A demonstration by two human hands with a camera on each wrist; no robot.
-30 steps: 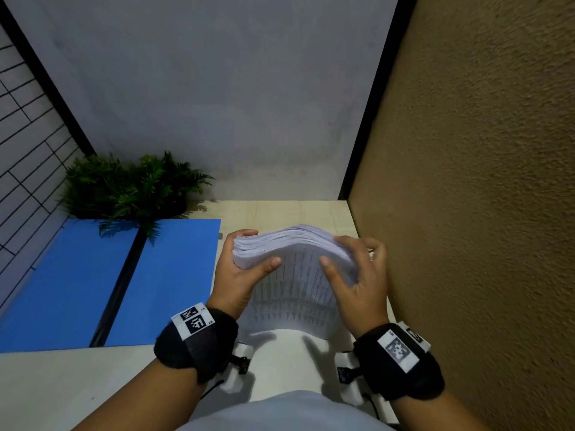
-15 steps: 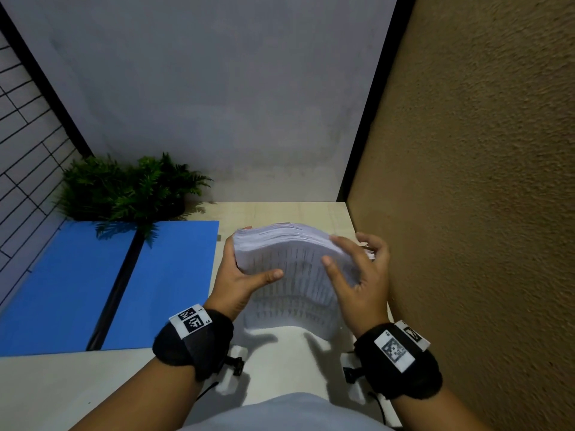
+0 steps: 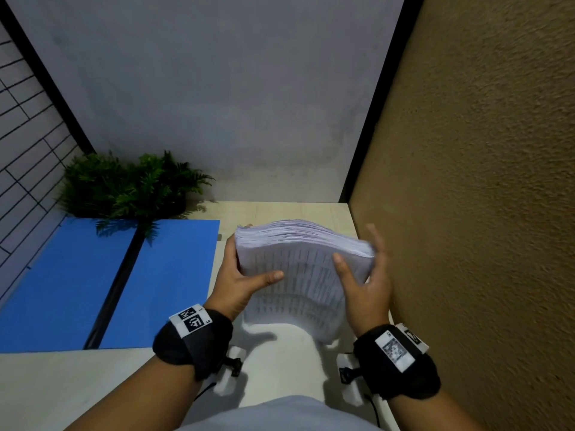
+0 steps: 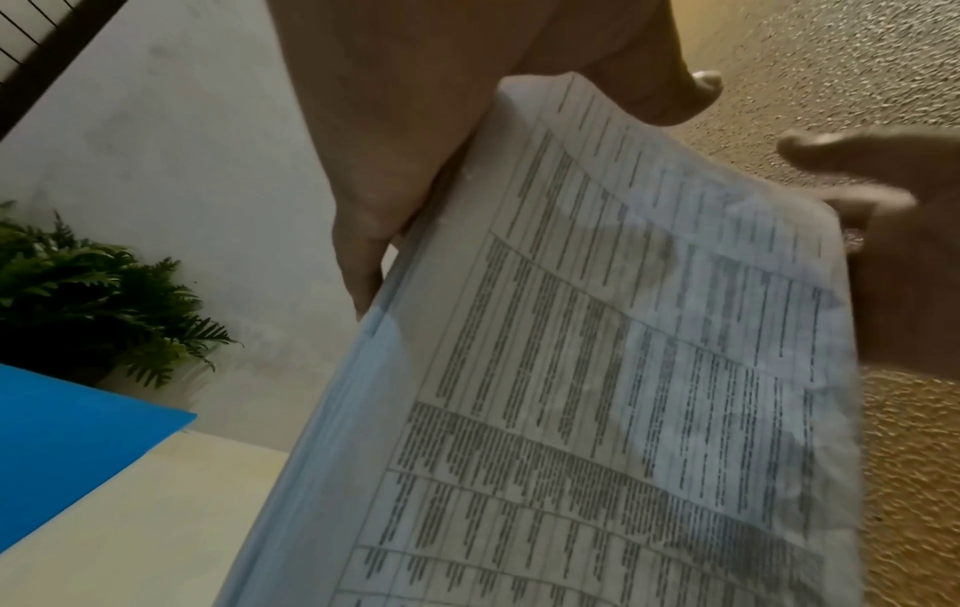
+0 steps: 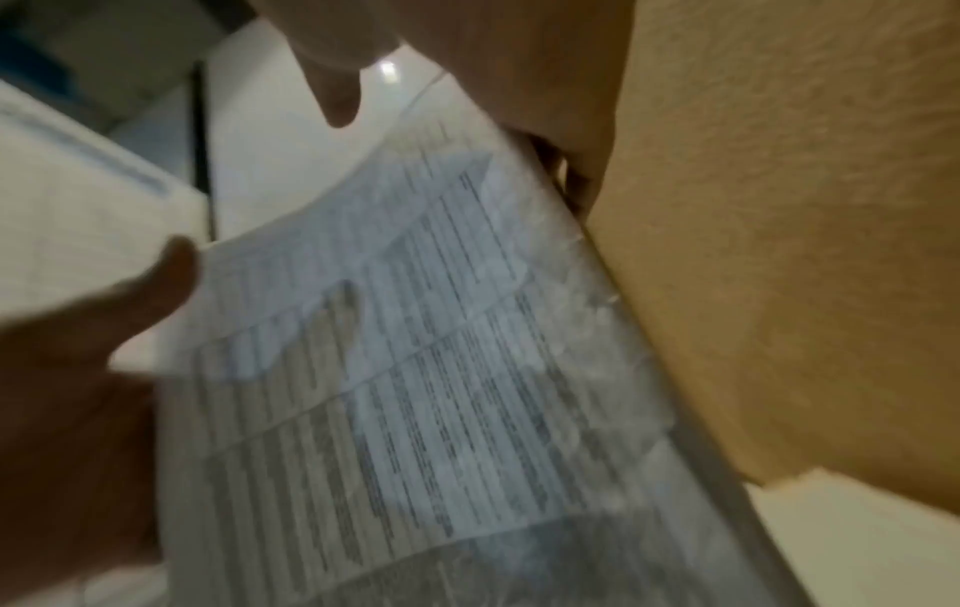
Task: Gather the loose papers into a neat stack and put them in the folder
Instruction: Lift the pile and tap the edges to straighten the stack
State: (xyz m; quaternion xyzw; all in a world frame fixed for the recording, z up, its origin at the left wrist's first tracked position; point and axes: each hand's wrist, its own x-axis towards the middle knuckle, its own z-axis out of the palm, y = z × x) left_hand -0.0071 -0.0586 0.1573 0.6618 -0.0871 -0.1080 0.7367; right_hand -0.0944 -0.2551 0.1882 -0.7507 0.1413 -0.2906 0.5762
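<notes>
Left hand grips the thick white stack of printed papers upright on the pale table, thumb across its face. Right hand spreads relaxed against the stack's right edge. Left wrist view shows ruled tables, text seemingly too blurred to read. Left of the stack, an open blue folder; beyond it, a green fern.

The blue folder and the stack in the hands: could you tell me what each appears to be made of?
Blue folder: likely plastic or coated card, with a smooth, even, matte-looking face, lying open and flat on the table.
Stack: thin white printed paper; many fine sheet edges show on top, and it bows between the left hand and right hand.
</notes>
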